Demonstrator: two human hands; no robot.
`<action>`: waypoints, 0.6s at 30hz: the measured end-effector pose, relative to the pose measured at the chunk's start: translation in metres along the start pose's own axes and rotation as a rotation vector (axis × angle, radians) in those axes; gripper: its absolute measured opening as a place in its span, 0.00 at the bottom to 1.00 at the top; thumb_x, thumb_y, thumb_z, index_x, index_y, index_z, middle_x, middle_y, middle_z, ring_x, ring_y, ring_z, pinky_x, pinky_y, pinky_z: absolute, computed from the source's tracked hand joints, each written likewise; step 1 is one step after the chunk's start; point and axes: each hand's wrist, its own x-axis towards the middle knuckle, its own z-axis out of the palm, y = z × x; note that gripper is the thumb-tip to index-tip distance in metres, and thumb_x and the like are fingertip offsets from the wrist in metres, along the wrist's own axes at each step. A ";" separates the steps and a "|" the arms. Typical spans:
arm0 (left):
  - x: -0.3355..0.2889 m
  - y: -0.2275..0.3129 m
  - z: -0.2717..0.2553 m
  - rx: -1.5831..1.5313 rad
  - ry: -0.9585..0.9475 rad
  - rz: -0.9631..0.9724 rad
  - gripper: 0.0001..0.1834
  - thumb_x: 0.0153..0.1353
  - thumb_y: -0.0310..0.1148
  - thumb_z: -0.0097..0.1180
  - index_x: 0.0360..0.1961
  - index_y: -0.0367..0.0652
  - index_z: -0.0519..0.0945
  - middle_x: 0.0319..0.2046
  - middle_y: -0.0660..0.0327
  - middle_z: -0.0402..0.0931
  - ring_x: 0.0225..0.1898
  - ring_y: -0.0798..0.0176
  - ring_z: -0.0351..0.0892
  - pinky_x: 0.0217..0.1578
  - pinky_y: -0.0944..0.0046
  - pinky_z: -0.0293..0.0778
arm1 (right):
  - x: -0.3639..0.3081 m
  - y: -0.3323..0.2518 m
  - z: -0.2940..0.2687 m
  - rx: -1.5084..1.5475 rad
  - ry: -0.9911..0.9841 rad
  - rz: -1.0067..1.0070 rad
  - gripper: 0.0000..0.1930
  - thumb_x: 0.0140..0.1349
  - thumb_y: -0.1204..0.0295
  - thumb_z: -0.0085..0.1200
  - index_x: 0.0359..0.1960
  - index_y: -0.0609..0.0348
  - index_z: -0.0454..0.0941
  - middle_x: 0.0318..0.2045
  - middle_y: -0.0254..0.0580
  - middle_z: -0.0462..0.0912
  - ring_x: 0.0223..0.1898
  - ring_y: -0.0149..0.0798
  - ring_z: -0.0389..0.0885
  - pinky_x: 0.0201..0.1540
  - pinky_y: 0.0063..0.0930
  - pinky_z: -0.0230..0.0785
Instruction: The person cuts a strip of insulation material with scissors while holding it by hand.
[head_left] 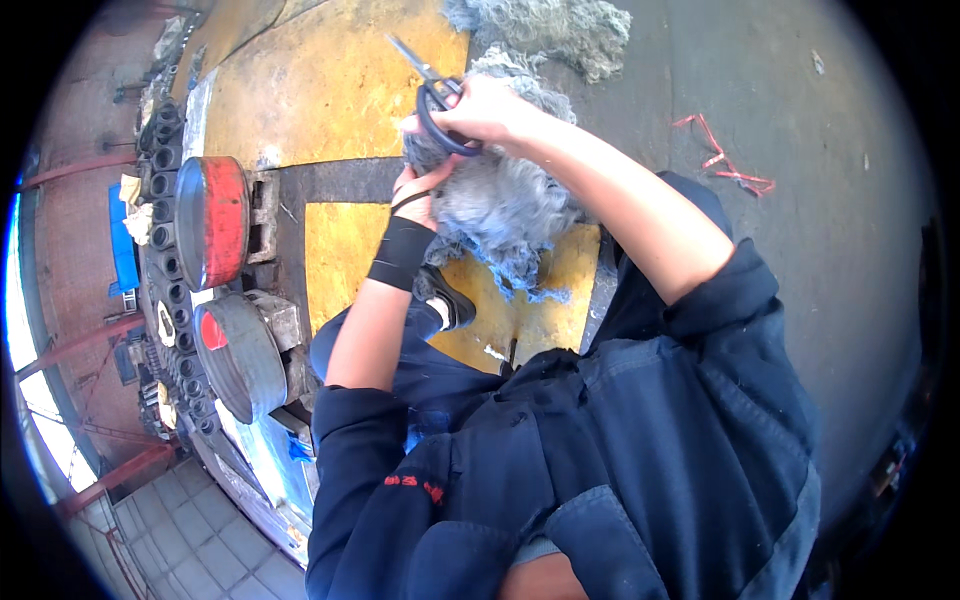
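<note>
My right hand is closed around the dark handles of a pair of scissors, whose blades point up and to the left. Just below it, my left hand, with a black band on the wrist, grips the left side of a large grey fibre bundle. Frayed blue strands hang from the bundle's lower edge. Part of the bundle is hidden behind my right hand and forearm. Whether the blades are spread cannot be made out clearly.
Beyond the bundle lies a loose grey-blue fibre heap. Yellow floor plates lie under and left of my hands. A red drum and a grey drum stand at left, near a row of dark ring-shaped parts. Red strapping lies at right.
</note>
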 end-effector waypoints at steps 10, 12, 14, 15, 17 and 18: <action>0.039 0.037 -0.066 -0.271 -0.091 -0.152 0.23 0.63 0.44 0.49 0.52 0.39 0.70 0.46 0.53 0.75 0.47 0.56 0.76 0.48 0.55 0.73 | 0.015 0.012 0.011 -0.250 0.144 -0.128 0.36 0.25 0.42 0.71 0.27 0.64 0.78 0.24 0.47 0.81 0.31 0.41 0.81 0.37 0.32 0.72; 0.047 0.022 -0.071 -0.379 -0.126 -0.133 0.21 0.66 0.44 0.46 0.51 0.38 0.71 0.46 0.52 0.75 0.46 0.56 0.76 0.46 0.55 0.74 | 0.018 0.014 0.027 -0.276 0.011 -0.109 0.37 0.22 0.42 0.72 0.27 0.64 0.78 0.28 0.50 0.81 0.36 0.45 0.81 0.42 0.34 0.71; 0.042 0.021 -0.062 -0.413 -0.239 -0.222 0.21 0.66 0.43 0.44 0.50 0.37 0.71 0.45 0.53 0.75 0.46 0.57 0.76 0.46 0.56 0.74 | 0.024 0.018 0.041 -0.373 -0.064 -0.038 0.42 0.24 0.43 0.72 0.36 0.64 0.73 0.33 0.50 0.79 0.36 0.47 0.79 0.41 0.35 0.70; 0.043 0.020 -0.061 -0.418 -0.218 -0.186 0.20 0.67 0.43 0.44 0.49 0.37 0.72 0.44 0.54 0.76 0.45 0.58 0.77 0.46 0.57 0.74 | 0.025 0.016 0.044 -0.379 -0.047 -0.028 0.40 0.24 0.44 0.72 0.35 0.63 0.73 0.33 0.49 0.80 0.37 0.46 0.79 0.42 0.35 0.70; 0.040 0.020 -0.059 -0.356 -0.118 -0.133 0.20 0.67 0.43 0.44 0.48 0.36 0.73 0.42 0.56 0.77 0.42 0.60 0.78 0.43 0.58 0.75 | 0.025 0.013 0.048 -0.394 -0.021 -0.012 0.36 0.26 0.46 0.71 0.32 0.62 0.73 0.33 0.48 0.80 0.38 0.46 0.79 0.42 0.34 0.70; 0.039 0.025 -0.058 -0.297 -0.080 -0.109 0.20 0.66 0.43 0.45 0.48 0.35 0.72 0.42 0.56 0.77 0.42 0.61 0.78 0.42 0.60 0.75 | 0.028 0.012 0.051 -0.381 0.008 0.019 0.34 0.27 0.48 0.71 0.31 0.61 0.73 0.32 0.48 0.80 0.37 0.46 0.79 0.42 0.34 0.70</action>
